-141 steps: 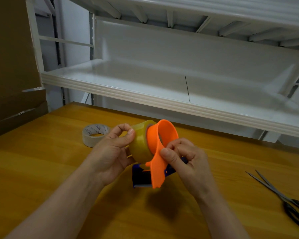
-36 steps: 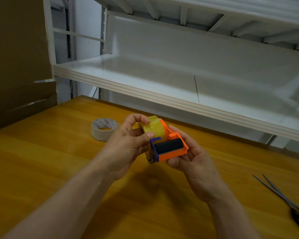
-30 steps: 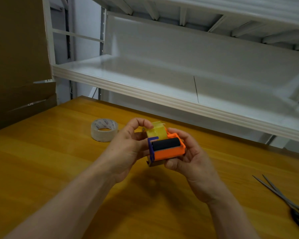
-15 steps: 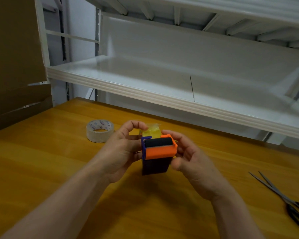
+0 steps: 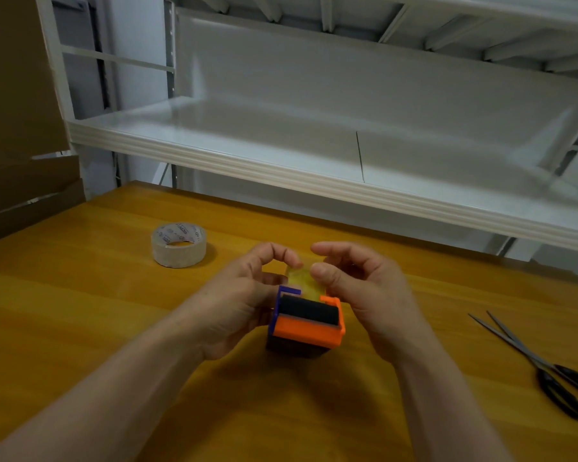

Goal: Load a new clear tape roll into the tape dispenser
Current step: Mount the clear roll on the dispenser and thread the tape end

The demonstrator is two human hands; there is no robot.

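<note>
both your hands busy: left hand (image 5: 237,305) grips tape dispenser (image 5: 306,320) over counter (image 5: 80,311); right hand (image 5: 364,295) pinches yellowish tape (image 5: 302,280).

Orange-and-purple dispenser (image 5: 309,323) (black roller (image 5: 309,310)), yellowish tape (image 5: 302,281).

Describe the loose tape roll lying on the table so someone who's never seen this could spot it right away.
Start at the wooden table below the white shelf. On its far left side, apart from both hands, the spare tape roll lies flat with its hole facing up. It is pale with a printed core, unlike the yellowish roll in the orange dispenser.
</note>
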